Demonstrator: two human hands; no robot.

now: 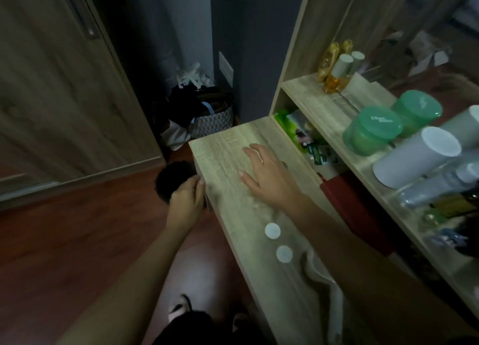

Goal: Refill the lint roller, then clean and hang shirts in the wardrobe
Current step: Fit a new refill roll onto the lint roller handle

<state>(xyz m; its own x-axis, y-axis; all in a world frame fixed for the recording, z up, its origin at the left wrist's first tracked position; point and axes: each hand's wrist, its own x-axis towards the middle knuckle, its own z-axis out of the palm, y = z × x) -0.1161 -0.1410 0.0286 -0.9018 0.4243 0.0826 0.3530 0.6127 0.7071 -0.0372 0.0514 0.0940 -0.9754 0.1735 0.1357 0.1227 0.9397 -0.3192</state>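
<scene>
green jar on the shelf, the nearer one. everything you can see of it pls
The green jar is a squat round tub of translucent green plastic. Its matching flat lid is on and bears pale lettering too blurred to read. It stands on the wooden shelf above the desk. A white cylinder is close beside it; whether they touch cannot be told. No hand touches it. The second green jar behind looks like its reflection in the mirror.
</scene>
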